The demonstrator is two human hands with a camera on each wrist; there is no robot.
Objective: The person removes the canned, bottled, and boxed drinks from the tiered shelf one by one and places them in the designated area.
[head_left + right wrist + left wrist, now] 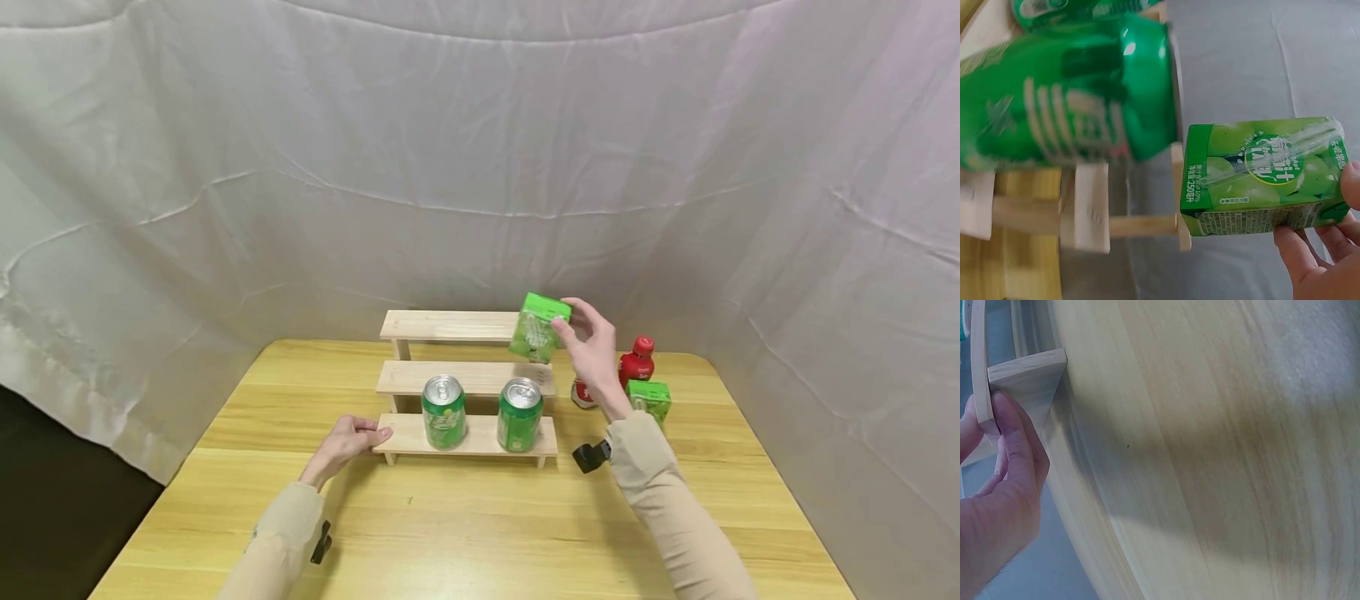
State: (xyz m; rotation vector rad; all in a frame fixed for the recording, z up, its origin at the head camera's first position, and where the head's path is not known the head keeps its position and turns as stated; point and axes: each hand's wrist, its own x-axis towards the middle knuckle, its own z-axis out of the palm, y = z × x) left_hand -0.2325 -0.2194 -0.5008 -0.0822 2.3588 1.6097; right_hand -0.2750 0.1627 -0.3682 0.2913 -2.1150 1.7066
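Observation:
My right hand point(594, 350) grips a green grape juice carton point(536, 332) between thumb and fingers, tilted, by the right end of the upper tiers of a three-step wooden display rack point(480, 446). Seen from the right wrist, the carton point(1263, 178) has a wrapped straw on its face, and the fingers hold its top end. With the thumb above and fingers beneath, my left hand point(348, 443) pinches the left end of the rack's lowest board point(982, 369). Two green soda cans, one left point(444, 412) and one right point(520, 415), stand upright on that lowest step.
Right of the rack, partly behind my right arm, stand a red bottle point(637, 360), a second green juice carton point(649, 398) and a red-and-white container point(582, 394). The wooden table point(465, 533) has a grey curtain point(465, 167) around its back and sides.

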